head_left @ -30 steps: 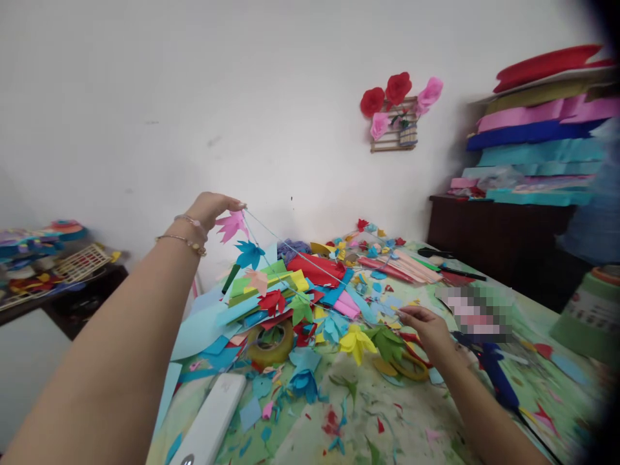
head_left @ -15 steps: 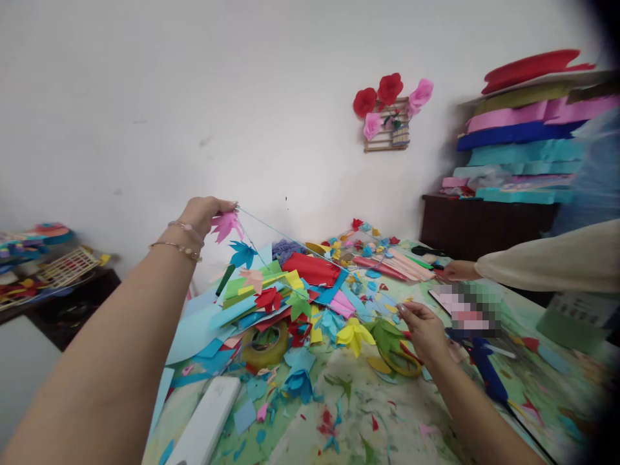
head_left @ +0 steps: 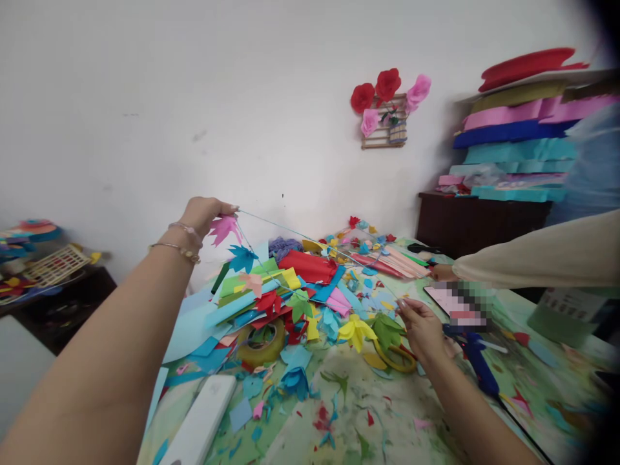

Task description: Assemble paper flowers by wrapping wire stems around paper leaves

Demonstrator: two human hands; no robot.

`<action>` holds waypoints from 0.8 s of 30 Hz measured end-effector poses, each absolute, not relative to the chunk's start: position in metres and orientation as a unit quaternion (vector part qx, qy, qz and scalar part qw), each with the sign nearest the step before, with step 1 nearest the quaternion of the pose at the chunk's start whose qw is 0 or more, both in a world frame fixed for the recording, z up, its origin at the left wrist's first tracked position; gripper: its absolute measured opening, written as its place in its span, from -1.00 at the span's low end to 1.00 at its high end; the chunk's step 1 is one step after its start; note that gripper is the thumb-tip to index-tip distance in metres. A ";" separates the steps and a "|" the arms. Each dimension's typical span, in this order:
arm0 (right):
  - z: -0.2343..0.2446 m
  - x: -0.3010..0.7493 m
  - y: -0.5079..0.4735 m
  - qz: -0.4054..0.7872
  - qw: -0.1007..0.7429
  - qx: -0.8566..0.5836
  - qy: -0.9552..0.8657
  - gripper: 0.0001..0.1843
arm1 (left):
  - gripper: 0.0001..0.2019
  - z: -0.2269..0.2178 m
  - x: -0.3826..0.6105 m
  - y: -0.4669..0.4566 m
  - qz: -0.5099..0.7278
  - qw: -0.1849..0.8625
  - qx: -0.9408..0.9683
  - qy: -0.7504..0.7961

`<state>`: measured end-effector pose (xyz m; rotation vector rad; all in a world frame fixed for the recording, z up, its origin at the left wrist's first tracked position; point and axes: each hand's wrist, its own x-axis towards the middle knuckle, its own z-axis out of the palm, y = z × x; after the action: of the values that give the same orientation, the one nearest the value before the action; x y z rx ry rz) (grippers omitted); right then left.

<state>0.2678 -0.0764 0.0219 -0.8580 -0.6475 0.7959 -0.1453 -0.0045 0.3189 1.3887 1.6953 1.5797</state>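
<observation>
Raised at the left, my left hand [head_left: 208, 212] pinches a thin blue string [head_left: 290, 230] between thumb and fingers. Below it, a pink paper flower [head_left: 224, 227] and a blue paper flower [head_left: 243, 258] hang along a descending strand. The other strand slopes right toward my right hand [head_left: 422, 328], whose fingertips are closed on the string. More paper flowers rest over the pile, among them a green one [head_left: 299, 303], a yellow one [head_left: 357, 332] and a dark green one [head_left: 387, 330] beside my right hand. Yellow-handled scissors [head_left: 398, 359] lie just beneath it.
Coloured paper sheets [head_left: 310, 266], a tape roll [head_left: 259, 345] and a long white object [head_left: 201, 423] lie on the table. To the right are a blue glue gun [head_left: 479, 368], a phone [head_left: 455, 307] and another person's sleeve [head_left: 537, 255]. Stacked paper [head_left: 523, 132] stands behind.
The string now runs taut toward my right hand. Both hands keep nearly the same place and grip. The view has shifted slightly, and the other person's arm reaches a little further left.
</observation>
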 end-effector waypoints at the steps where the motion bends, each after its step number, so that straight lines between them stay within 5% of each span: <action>1: 0.021 0.268 -0.076 0.369 0.784 -0.399 -0.300 -0.64 | -0.84 0.318 -0.144 -0.005 0.570 0.220 0.500 0.613; 24: 0.020 0.259 -0.080 0.387 0.766 -0.414 -0.303 -0.61 | -0.95 0.323 -0.142 -0.013 0.628 0.209 0.462 0.590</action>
<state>0.2594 -0.0802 0.0201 -0.8986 -0.6582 0.8407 -0.1416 -0.0135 0.3232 1.2858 1.6423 1.7470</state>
